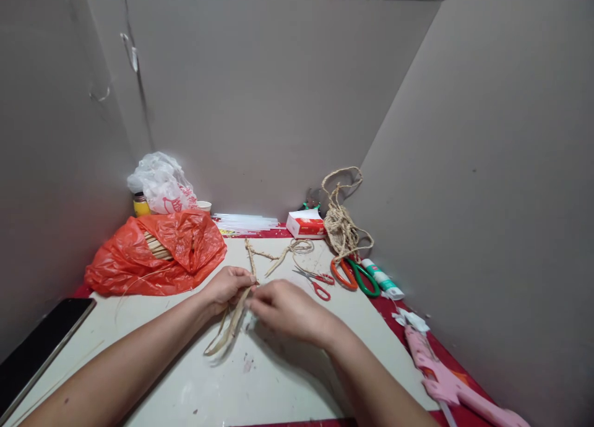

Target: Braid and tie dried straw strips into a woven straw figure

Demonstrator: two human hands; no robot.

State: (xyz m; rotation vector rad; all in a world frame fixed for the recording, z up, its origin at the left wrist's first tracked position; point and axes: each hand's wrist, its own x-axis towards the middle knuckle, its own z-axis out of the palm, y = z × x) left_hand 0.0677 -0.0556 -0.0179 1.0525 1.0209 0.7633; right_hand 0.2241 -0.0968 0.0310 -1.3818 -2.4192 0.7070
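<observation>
My left hand (226,286) and my right hand (284,309) meet over the middle of a white board (260,377). Both pinch a bundle of pale flat strips (231,331) that hangs down toward me and curls at its end. A thin twisted strand (252,258) rises from the pinch toward the back. The left fingers are closed around the bundle from the left. From the right, the right fingertips press on it.
An orange plastic bag (153,254) with wooden sticks lies at the left, a white bag (160,182) behind it. Small red scissors (318,281), larger orange-green scissors (355,273), a glue stick (383,280), twine (341,223), a small red-white box (305,224) and a pink glue gun (440,377) lie at the right. A dark tablet (37,346) sits front left.
</observation>
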